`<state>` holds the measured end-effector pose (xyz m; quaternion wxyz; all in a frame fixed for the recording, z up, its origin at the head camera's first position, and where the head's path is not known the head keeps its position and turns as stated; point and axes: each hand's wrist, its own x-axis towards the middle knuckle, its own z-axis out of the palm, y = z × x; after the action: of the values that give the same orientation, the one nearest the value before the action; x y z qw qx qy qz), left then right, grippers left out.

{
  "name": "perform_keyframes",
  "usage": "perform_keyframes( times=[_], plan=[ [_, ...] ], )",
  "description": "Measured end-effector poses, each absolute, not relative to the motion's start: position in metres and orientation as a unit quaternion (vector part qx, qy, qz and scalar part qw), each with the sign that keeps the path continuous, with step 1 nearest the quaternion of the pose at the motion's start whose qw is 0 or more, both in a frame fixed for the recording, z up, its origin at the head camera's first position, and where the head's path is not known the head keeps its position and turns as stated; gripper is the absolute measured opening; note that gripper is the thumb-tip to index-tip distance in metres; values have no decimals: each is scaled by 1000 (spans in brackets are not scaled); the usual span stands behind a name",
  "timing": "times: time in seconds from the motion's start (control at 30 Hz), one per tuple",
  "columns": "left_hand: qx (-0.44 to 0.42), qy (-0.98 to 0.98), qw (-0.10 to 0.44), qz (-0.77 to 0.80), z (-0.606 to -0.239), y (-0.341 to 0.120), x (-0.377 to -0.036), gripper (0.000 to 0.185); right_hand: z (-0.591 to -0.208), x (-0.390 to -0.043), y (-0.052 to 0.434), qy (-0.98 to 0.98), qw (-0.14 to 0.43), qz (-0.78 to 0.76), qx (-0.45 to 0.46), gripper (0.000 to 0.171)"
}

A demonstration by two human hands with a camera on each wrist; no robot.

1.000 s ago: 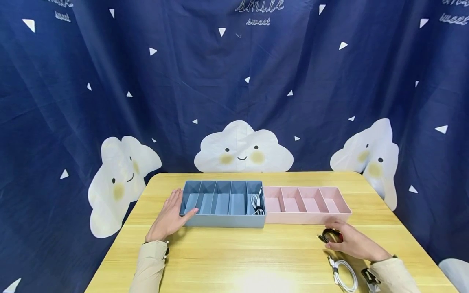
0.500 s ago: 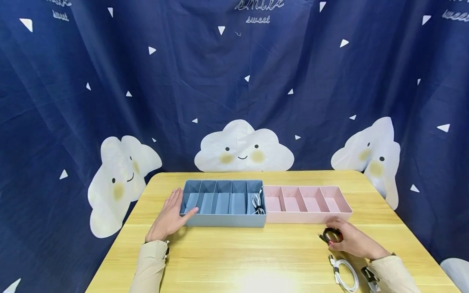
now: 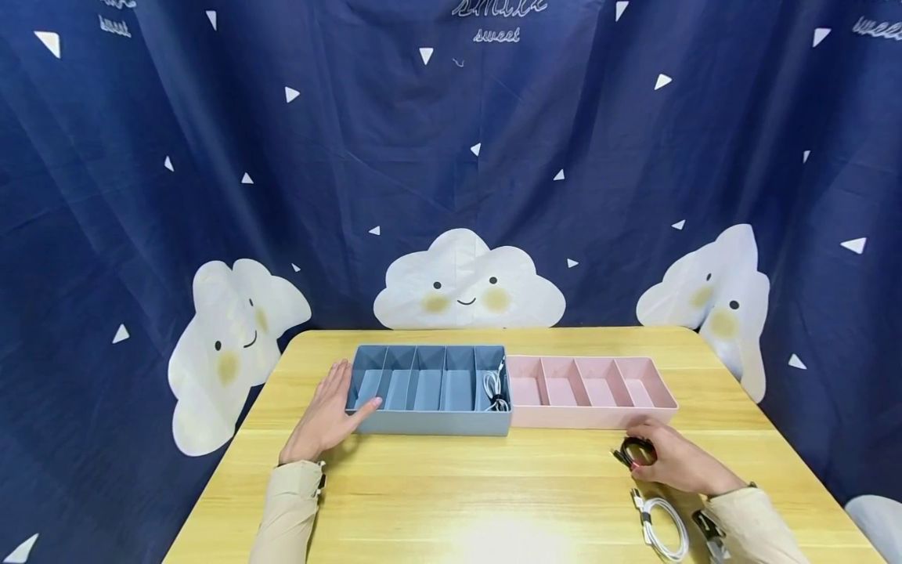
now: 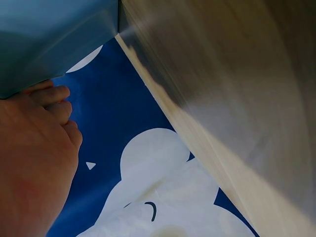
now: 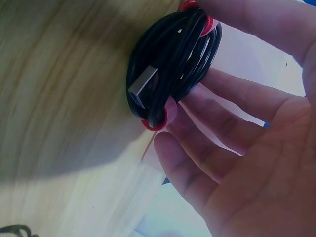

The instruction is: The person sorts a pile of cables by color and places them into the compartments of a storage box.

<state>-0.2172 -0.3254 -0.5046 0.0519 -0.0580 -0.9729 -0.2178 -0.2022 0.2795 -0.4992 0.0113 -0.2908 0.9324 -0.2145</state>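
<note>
My right hand [image 3: 669, 460] pinches a coiled black cable [image 3: 633, 452] with red ties just above the wooden table [image 3: 493, 501], in front of the pink divided tray [image 3: 592, 419]. The right wrist view shows the black cable [image 5: 170, 64], its metal plug outward, between thumb and fingers [image 5: 232, 106]. My left hand [image 3: 326, 415] lies flat with straight fingers against the left end of the blue divided tray [image 3: 430, 424]; its fingers [image 4: 52, 96] touch the blue wall [image 4: 54, 39]. A white cable [image 3: 493, 388] sits in the blue tray's rightmost compartment.
A coiled white cable [image 3: 662, 526] lies on the table near my right wrist. The pink tray's compartments hold nothing. A dark blue curtain [image 3: 451, 157] with cloud faces hangs behind the table. Bare tabletop stretches across the front.
The right hand with the black cable has edged slightly; the view shifted a little. The left hand has stayed against the blue tray.
</note>
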Motion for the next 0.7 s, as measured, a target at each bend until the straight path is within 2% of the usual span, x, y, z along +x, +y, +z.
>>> perform_keyframes(
  times=[0.47,0.7],
  plan=[
    [-58,-972,46,-222,-502,-325,-217,111,-502,-203,278,941,-7,-193,-279,45],
    [-59,-972,47,-222,-503,-325,-216,110,-501,-203,278,941,2,-196,-277,46]
  ],
)
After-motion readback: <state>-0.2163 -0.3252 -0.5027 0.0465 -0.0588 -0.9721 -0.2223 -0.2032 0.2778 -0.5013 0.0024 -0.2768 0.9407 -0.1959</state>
